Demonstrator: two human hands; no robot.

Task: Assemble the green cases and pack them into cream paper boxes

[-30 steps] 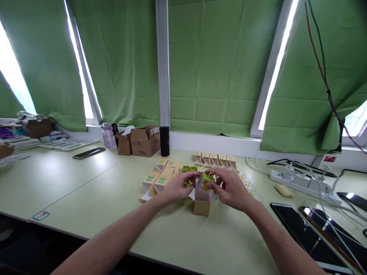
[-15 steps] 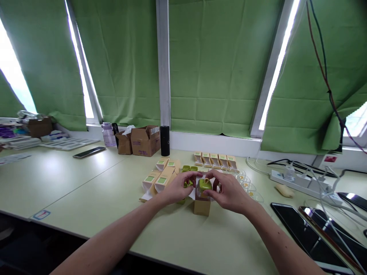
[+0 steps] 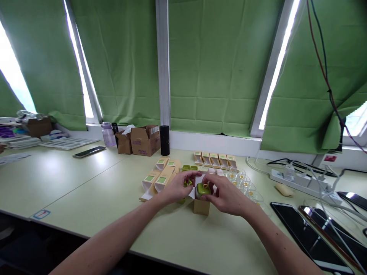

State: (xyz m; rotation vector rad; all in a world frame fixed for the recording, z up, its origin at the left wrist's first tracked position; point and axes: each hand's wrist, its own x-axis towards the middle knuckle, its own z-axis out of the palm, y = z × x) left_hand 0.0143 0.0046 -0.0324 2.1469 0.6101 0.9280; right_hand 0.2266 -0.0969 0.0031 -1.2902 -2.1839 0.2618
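Note:
A small open tan carton (image 3: 201, 207) stands on the table in front of me, its white flaps spread. My right hand (image 3: 226, 194) is closed on a small jar with a green lid (image 3: 203, 188) and a yellowish loop on top. The jar sits at the carton's mouth, its lower part inside. At the carton's left side my left hand (image 3: 180, 187) curls its fingers by the upper edge and appears to grip it; the fingertips are partly hidden. Green lids (image 3: 189, 168) lie just behind my left hand. Clear domed plastic pieces (image 3: 243, 184) with yellow centres stand behind my right hand.
Several tan cartons (image 3: 163, 178) lie left of my hands, and a row of open ones (image 3: 219, 160) stands at the back. Farther left are a brown cardboard box (image 3: 145, 141), a black cylinder (image 3: 164, 140) and a phone (image 3: 89, 152). A power strip (image 3: 304, 183) and tablets (image 3: 306, 233) lie right.
My right hand has moved slightly down and left, lowering the green-lidded jar a little into the carton. My left hand has stayed nearly in place.

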